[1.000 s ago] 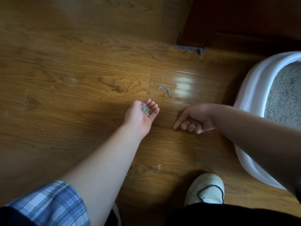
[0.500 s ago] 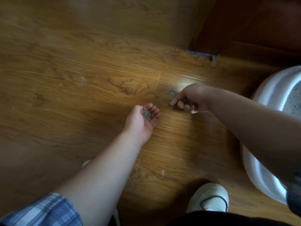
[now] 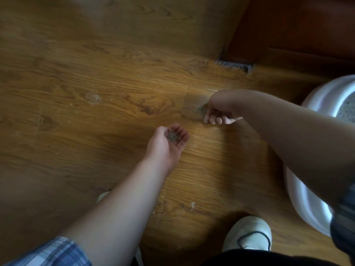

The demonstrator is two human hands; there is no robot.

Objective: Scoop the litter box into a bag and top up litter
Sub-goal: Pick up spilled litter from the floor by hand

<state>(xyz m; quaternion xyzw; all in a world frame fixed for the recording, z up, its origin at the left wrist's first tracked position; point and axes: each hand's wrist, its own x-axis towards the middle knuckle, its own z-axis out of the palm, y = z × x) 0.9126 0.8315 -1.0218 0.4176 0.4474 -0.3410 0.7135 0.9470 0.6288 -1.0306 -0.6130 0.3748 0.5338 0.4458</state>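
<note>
Two hands — left hand [image 3: 167, 146], right hand [image 3: 218, 110] — one litter box [image 3: 324, 96]

I look down on a home floor: wood-grain laminate planks [image 3: 96, 83], a white cat litter box [image 3: 324, 96] at the right, dark wooden trim [image 3: 297, 31] behind it.
</note>
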